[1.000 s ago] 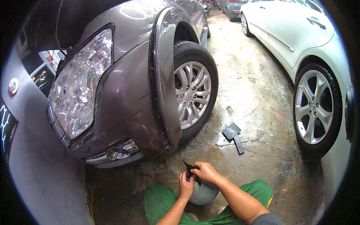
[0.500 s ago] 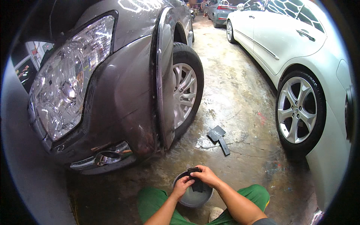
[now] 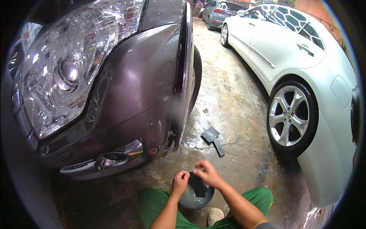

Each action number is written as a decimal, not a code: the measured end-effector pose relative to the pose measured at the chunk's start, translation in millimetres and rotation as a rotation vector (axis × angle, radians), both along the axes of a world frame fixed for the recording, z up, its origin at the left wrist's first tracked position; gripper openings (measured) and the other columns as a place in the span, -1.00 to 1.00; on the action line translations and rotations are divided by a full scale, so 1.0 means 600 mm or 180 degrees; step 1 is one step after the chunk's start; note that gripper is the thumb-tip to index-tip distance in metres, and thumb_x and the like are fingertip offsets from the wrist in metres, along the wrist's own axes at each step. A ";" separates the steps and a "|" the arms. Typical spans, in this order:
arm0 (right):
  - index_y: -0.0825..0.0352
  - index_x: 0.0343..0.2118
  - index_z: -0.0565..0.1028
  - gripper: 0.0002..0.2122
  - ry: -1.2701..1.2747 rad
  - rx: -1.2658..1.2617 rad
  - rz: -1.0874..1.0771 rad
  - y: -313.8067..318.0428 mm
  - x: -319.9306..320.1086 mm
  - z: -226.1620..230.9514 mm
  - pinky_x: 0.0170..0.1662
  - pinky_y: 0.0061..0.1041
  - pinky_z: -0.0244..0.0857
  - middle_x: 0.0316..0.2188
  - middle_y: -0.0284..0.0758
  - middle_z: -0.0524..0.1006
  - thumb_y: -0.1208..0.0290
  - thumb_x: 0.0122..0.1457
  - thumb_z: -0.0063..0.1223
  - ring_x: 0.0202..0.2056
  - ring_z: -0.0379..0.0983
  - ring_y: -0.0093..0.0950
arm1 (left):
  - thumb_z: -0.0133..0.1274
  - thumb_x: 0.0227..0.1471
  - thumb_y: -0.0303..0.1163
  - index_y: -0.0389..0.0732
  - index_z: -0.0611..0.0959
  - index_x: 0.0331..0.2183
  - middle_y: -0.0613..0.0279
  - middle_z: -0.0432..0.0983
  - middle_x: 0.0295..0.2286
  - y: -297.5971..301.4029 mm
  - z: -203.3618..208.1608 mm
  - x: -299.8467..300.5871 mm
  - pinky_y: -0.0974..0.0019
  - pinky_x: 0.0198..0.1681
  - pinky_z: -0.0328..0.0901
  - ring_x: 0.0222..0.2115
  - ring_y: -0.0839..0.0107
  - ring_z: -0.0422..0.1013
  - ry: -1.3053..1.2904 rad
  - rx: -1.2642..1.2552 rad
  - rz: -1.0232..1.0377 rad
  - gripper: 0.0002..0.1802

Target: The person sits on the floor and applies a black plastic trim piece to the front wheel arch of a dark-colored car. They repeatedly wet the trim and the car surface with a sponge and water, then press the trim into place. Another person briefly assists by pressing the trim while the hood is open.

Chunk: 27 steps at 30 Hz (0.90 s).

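Observation:
A round grey bowl (image 3: 209, 200) stands on the floor between my knees, with liquid in it. Over it hangs a piece of black sandpaper (image 3: 198, 187), its lower end inside the bowl. My left hand (image 3: 180, 184) pinches the sandpaper's upper edge at the bowl's left rim. Curled above the sheet, my right hand (image 3: 208, 174) has its fingertips closed at the upper edge; motion blurs them a little, and part of the sheet is behind the fingers.
At left, close by, is a dark car's front bumper (image 3: 126, 84) with a clear headlight (image 3: 68, 72). A white car (image 3: 263, 49) stands at right. Black sheet pieces (image 3: 211, 134) and a dark strip (image 3: 218, 147) lie on the wet concrete floor (image 3: 232, 99) ahead of the bowl.
My view has moved closer to the dark car. My hands have drawn a little apart, the right one rising, and more of the sandpaper shows hanging in the bowl.

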State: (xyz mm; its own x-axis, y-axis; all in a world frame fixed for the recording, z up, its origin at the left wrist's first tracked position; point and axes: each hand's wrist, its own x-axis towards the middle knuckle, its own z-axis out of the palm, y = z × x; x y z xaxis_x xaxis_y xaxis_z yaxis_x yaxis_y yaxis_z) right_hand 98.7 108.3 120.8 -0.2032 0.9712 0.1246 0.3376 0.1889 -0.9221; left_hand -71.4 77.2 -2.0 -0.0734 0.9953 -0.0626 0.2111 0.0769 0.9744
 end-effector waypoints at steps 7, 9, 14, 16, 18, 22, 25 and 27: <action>0.40 -0.34 0.49 -0.70 0.0953 0.0308 -0.0583 0.171 -0.105 0.219 -0.23 -0.50 0.29 -0.43 -0.30 0.47 0.19 0.32 0.14 -0.36 0.37 -0.51 | 0.06 0.09 -0.28 -0.20 0.61 -0.39 0.06 0.55 -0.37 -0.009 0.016 -0.001 -0.04 -0.19 0.37 -0.27 -0.03 0.47 0.1461 0.0241 -0.0284 -0.81; 0.40 -0.37 0.48 -0.67 0.0819 0.0657 -0.0653 0.192 -0.124 0.212 -0.26 -0.50 0.28 -0.44 -0.29 0.45 0.17 0.33 0.12 -0.38 0.37 -0.49 | 0.07 0.08 -0.28 -0.20 0.60 -0.40 0.08 0.55 -0.37 -0.007 0.000 -0.005 -0.05 -0.18 0.38 -0.27 0.00 0.47 0.1726 0.0477 -0.0312 -0.81; 0.39 -0.40 0.44 -0.75 0.0736 0.1076 -0.0738 0.162 -0.156 0.207 -0.30 -0.45 0.31 -0.44 -0.26 0.41 0.32 0.26 0.21 -0.42 0.38 -0.43 | 0.07 0.08 -0.31 -0.17 0.61 -0.38 0.10 0.55 -0.37 -0.013 -0.023 -0.009 -0.04 -0.18 0.38 -0.25 0.01 0.47 0.1772 0.0753 -0.0260 -0.85; 0.39 -0.40 0.44 -0.75 0.0622 0.1170 -0.0787 0.157 -0.160 0.191 -0.32 -0.46 0.30 -0.44 -0.26 0.41 0.33 0.26 0.20 -0.43 0.38 -0.43 | 0.06 0.08 -0.30 -0.17 0.61 -0.39 0.11 0.55 -0.37 -0.015 -0.024 -0.010 -0.04 -0.18 0.38 -0.25 0.02 0.46 0.1727 0.0764 -0.0270 -0.85; 0.39 -0.41 0.43 -0.76 0.0476 0.1229 -0.0781 0.146 -0.163 0.182 -0.34 -0.46 0.30 -0.42 -0.26 0.40 0.34 0.27 0.20 -0.44 0.37 -0.41 | 0.05 0.09 -0.29 -0.16 0.61 -0.39 0.12 0.55 -0.36 -0.015 -0.022 -0.011 -0.04 -0.17 0.38 -0.25 0.02 0.46 0.1697 0.0745 -0.0315 -0.84; 0.40 -0.40 0.42 -0.76 0.0430 0.1298 -0.0804 0.142 -0.163 0.152 -0.34 -0.44 0.31 -0.40 -0.24 0.41 0.36 0.26 0.20 -0.43 0.38 -0.38 | 0.07 0.09 -0.29 -0.17 0.61 -0.39 0.11 0.54 -0.36 -0.024 -0.012 -0.015 -0.04 -0.16 0.37 -0.24 0.02 0.45 0.1770 0.0619 -0.0515 -0.84; 0.40 -0.40 0.42 -0.77 0.0398 0.1332 -0.0775 0.131 -0.165 0.128 -0.34 -0.43 0.31 -0.39 -0.23 0.41 0.37 0.26 0.20 -0.42 0.38 -0.35 | 0.09 0.07 -0.36 -0.22 0.61 -0.39 0.08 0.53 -0.38 -0.026 -0.008 -0.021 -0.04 -0.16 0.36 -0.25 0.02 0.46 0.1768 0.0690 -0.0682 -0.87; 0.40 -0.39 0.42 -0.78 0.0290 0.1324 -0.0763 0.125 -0.162 0.113 -0.34 -0.42 0.31 -0.39 -0.22 0.42 0.38 0.26 0.20 -0.42 0.38 -0.34 | 0.11 0.07 -0.37 -0.22 0.61 -0.39 0.08 0.53 -0.38 -0.027 -0.010 -0.020 -0.04 -0.16 0.36 -0.25 0.02 0.46 0.1684 0.0802 -0.0694 -0.88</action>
State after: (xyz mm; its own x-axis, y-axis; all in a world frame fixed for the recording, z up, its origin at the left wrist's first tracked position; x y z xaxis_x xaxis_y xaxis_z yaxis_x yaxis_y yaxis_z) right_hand 1.2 183.2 188.6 0.0499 0.8534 0.5188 0.3381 0.4744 -0.8128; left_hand -83.6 60.8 -7.9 0.1763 0.9704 0.1653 0.6550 -0.2410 0.7161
